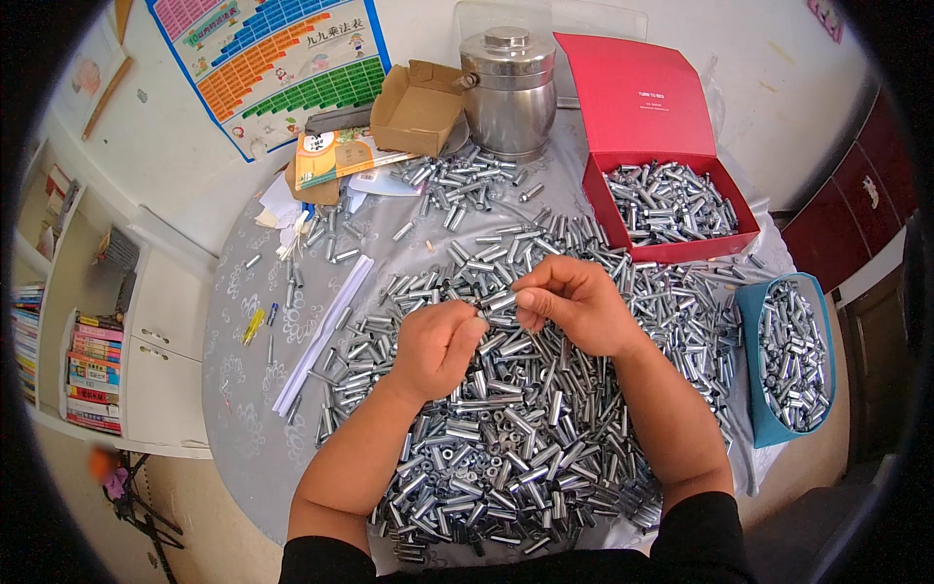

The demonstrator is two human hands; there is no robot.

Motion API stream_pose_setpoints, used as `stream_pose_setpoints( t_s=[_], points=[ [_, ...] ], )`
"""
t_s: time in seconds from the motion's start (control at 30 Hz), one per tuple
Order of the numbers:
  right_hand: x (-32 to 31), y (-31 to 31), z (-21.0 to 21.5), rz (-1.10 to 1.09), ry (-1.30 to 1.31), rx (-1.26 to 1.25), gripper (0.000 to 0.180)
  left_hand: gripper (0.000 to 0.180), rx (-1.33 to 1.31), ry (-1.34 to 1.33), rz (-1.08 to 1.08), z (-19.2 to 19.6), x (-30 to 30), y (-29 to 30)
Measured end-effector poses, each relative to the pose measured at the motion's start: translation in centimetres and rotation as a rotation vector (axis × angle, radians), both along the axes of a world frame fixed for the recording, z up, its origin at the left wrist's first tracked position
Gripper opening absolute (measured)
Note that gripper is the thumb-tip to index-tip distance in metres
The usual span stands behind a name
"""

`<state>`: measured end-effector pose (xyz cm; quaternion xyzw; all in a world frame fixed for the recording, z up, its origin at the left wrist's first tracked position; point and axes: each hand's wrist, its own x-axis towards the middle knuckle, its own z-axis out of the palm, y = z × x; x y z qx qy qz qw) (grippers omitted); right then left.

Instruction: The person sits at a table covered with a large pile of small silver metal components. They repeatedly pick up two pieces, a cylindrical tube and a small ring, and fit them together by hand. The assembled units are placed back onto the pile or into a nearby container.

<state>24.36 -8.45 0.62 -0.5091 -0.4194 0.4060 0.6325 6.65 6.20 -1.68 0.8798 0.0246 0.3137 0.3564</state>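
Over a large heap of shiny metal expansion bolts and sleeves [584, 409], both my hands meet at one silvery expansion bolt [500, 303]. My left hand [436, 350] is closed, its thumb and curled forefinger at the bolt's left end. From the other side, my right hand [579, 304] pinches the bolt's right end between thumb and fingertips. Part of the bolt is hidden by the fingers. Loose washers and nuts [469, 461] lie among the heap's near part, between my forearms.
A red box [671, 251] with its lid raised and a teal bin [752, 365], both full of bolts, stand on the right. At the back are a steel pot [511, 97] and an open cardboard box [413, 112]. A folded white strip [321, 336] lies left of the heap.
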Motion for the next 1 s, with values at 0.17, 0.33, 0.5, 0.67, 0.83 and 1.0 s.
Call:
stream_pose_setpoints(
  t_s=[0.17,0.33,0.5,0.67,0.83,1.0],
  points=[
    [0.1,0.0,-0.1,-0.002,0.005,-0.009,0.012,0.014,-0.087,0.086,0.08,0.6,0.0,-1.0],
    [-0.1,0.0,0.1,-0.004,0.008,-0.019,0.012,0.014,-0.082,-0.097,0.029,-0.4,0.2,0.0],
    [0.1,-0.1,0.0,-0.003,0.014,-0.017,0.012,0.02,-0.064,0.046,0.086,1.2,0.3,-1.2],
    [-0.1,0.0,0.2,-0.002,0.014,-0.029,0.012,0.018,0.02,-0.033,-0.064,-1.2,-0.2,1.3],
    [0.1,-0.1,0.0,-0.014,0.023,-0.017,0.011,0.026,-0.168,0.038,0.109,-0.2,0.1,-0.8],
    [0.1,0.0,0.0,0.0,0.02,-0.009,0.012,0.025,-0.144,0.009,0.115,0.5,0.3,-1.0]
  ],
)
